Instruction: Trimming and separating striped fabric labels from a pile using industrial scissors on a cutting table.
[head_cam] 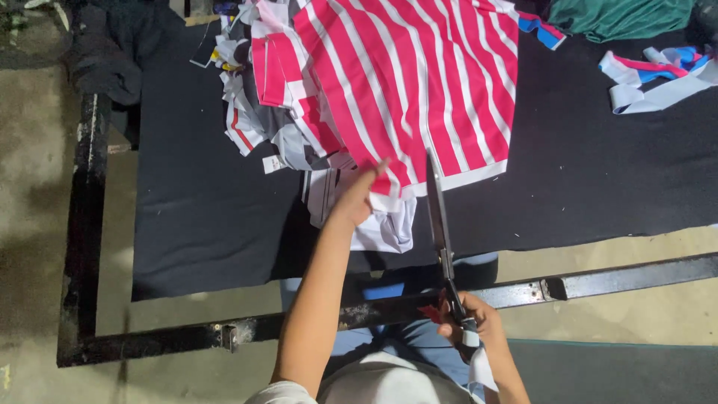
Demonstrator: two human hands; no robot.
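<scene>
A large sheet of pink-and-white striped fabric point(407, 82) is being held at its near edge by the left hand point(357, 198), whose fingers are pinched on the cloth. A pair of long metal scissors point(440, 224) is being gripped at the handles by the right hand point(470, 320), fingers clenched, the blades pointing far towards the fabric's hem. The fabric is lying spread on the black cloth-covered bench point(202, 209), beside a heap of white and striped offcuts point(254, 112) at the left.
</scene>
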